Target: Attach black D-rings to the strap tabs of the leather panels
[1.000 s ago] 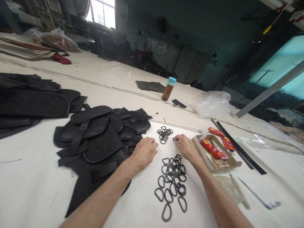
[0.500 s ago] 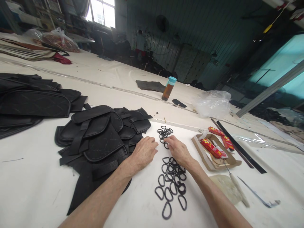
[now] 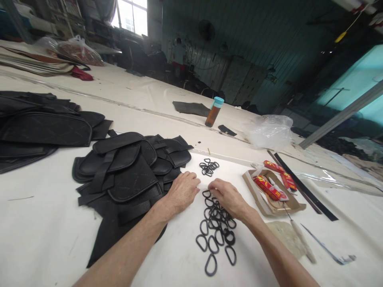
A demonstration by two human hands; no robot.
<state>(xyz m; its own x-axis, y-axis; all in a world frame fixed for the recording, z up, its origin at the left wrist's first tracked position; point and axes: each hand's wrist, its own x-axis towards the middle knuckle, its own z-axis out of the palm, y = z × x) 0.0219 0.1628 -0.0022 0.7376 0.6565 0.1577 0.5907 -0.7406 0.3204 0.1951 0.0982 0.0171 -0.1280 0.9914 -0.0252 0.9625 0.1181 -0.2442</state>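
Note:
Several black D-rings [image 3: 213, 244] lie loosely spread on the white table between my forearms. Beyond them sits a smaller cluster of the same D-rings [image 3: 208, 167]. My right hand [image 3: 229, 196] is over the far end of the nearer group, its fingertips bent down at a single D-ring [image 3: 206, 193]; its palm covers part of the group. My left hand [image 3: 183, 192] rests on the table with fingers loosely bent and thumb apart, holding nothing visible. It lies against the right edge of a heap of black padded pieces with straps [image 3: 131, 179].
On the right are a cardboard box [image 3: 254, 195] with red packets [image 3: 269, 187], an awl-like tool [image 3: 302, 239], a thin metal blade [image 3: 321, 244] and black strips [image 3: 308, 187]. Farther back stand a bottle [image 3: 213, 113] and a clear plastic bag [image 3: 269, 131]. Another black stack [image 3: 44, 123] lies left.
My right hand has moved from beside the far cluster, drawing one D-ring out of it and towards me to the nearer group. My left hand has stayed in place. The view has shifted slightly.

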